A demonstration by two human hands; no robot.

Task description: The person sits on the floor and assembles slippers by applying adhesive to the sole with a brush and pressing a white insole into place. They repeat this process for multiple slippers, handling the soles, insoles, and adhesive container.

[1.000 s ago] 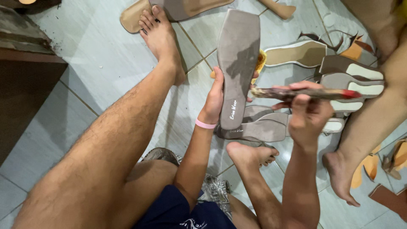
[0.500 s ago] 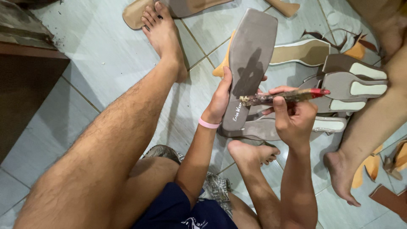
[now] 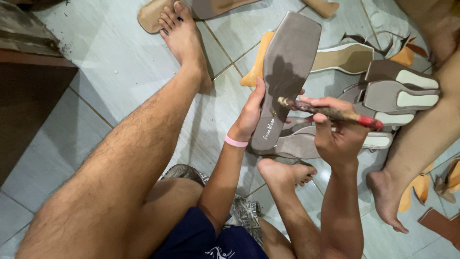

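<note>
Nearest the camera, the person sits on the pale tiled floor [image 3: 96, 62] in dark blue shorts [image 3: 206, 240], one bare leg stretched far out to the left and the other foot [image 3: 282, 173] tucked in close under the work.

Just beyond that foot, the left hand [image 3: 250, 115], with a pink band [image 3: 235, 141] at the wrist, grips a grey-brown shoe insole [image 3: 287, 76] by its left edge; the thumb lies along that edge while the other fingers curl behind it, so how they are set cannot be told. The insole stands tilted, square toe pointing far, a wet dark patch across its middle.

To its right, the right hand [image 3: 338, 134] has its fingers pressed together around the handle of a glue-crusted brush [image 3: 328, 111] (red near the handle's end), whose tip touches the insole at the patch.

Farther right lies a stack of grey soles [image 3: 402, 96], and a tan insole [image 3: 256, 62] lies behind the held one. Another person's leg [image 3: 421, 144] enters from the right.
</note>
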